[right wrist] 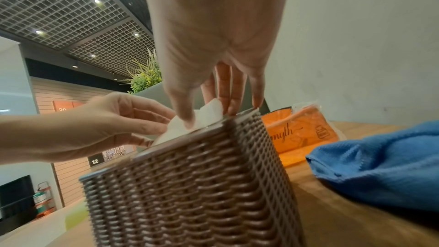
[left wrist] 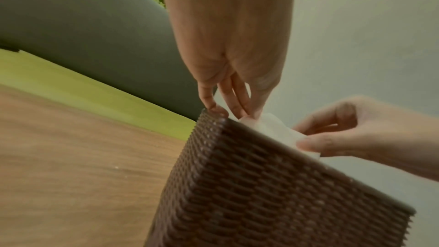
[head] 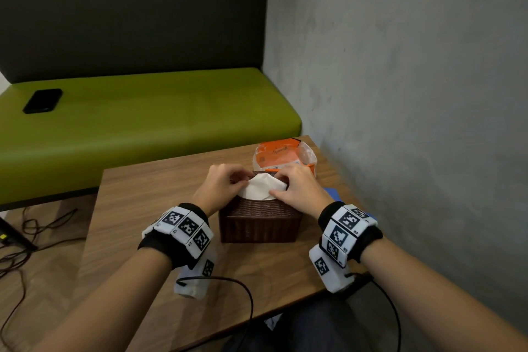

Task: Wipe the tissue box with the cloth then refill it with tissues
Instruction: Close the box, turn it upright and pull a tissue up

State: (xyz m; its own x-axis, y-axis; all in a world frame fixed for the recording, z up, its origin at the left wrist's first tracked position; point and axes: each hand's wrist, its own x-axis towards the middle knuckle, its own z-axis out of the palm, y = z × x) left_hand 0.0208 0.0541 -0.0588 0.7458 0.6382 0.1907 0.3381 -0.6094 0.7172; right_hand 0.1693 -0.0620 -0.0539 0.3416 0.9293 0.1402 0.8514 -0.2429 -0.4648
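A brown wicker tissue box [head: 260, 223] stands upright near the middle of the wooden table [head: 143, 208]. A wad of white tissues [head: 263, 187] sits in its open top, bulging above the rim. My left hand [head: 228, 181] holds the tissues at the box's left rim, fingers curled over them. My right hand [head: 285, 184] pinches them from the right, thumb on the near side [right wrist: 210, 117]. A blue cloth [right wrist: 380, 166] lies on the table right of the box, mostly hidden behind my right hand in the head view. The wrist views show the box [left wrist: 273, 194] and tissues [left wrist: 275, 127] close up.
An opened orange tissue pack [head: 283, 154] lies just behind the box, near the grey wall [head: 414, 94]. Beyond the table is a green bench [head: 143, 123] with a black phone [head: 43, 100] on it. Cables [head: 34, 237] trail over the floor at left.
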